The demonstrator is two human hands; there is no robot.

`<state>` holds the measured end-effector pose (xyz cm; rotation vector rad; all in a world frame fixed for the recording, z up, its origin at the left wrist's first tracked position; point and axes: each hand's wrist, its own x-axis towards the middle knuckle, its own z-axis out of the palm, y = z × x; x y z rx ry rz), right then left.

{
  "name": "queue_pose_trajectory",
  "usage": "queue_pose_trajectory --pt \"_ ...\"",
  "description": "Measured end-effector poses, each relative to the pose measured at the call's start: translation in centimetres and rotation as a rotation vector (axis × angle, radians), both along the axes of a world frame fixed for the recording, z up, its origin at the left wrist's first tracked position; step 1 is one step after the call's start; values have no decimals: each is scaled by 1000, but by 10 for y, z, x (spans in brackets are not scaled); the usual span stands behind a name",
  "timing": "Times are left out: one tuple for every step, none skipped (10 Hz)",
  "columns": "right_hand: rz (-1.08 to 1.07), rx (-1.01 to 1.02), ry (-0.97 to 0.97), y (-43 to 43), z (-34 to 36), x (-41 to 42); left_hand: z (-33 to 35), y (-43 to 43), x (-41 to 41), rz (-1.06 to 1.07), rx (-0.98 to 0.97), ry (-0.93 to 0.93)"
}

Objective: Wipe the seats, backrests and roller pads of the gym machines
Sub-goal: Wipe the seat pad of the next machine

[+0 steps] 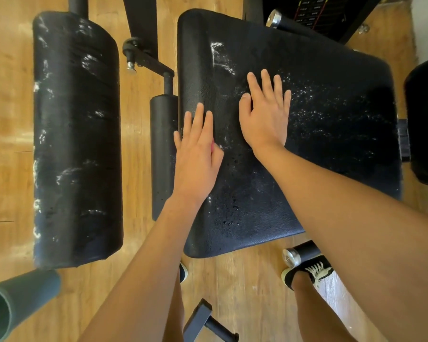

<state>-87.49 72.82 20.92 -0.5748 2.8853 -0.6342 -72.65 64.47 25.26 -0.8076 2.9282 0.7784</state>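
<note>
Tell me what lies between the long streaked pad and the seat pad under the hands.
Head view: a slim black roller pad on a metal arm, with wood floor beside it.

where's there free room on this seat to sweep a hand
Free: the right half of the seat, between the right hand and its right edge, and the near strip between the forearms. Crowded: the left edge, where the left hand lies beside the small roller.

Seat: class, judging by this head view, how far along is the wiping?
Done: no pad looks fully wiped. In hand: the left hand and right hand press flat on the seat, which carries white specks and droplets. To do: the long pad beside it, streaked white, and the small roller.
</note>
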Motion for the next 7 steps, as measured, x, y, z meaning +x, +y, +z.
queue_pose_trajectory --pt "1 -7 1 0 0 0 3 11 19 -33 10 -5" --pt "-1 -6 3 1 0 0 5 28 46 -42 31 -13" --pt "1 -4 4 1 -1 0 2 35 61 -41 31 -35" --pt "2 4 4 1 -1 0 3 27 53 -75 9 -43" --pt "-1 2 3 1 -1 0 4 14 35 -90 -6 -49" --pt "-1 -4 6 1 0 0 3 -3 10 -87 -25 -39" --pt "1 2 3 1 0 0 1 -11 -5 -98 -51 -46"
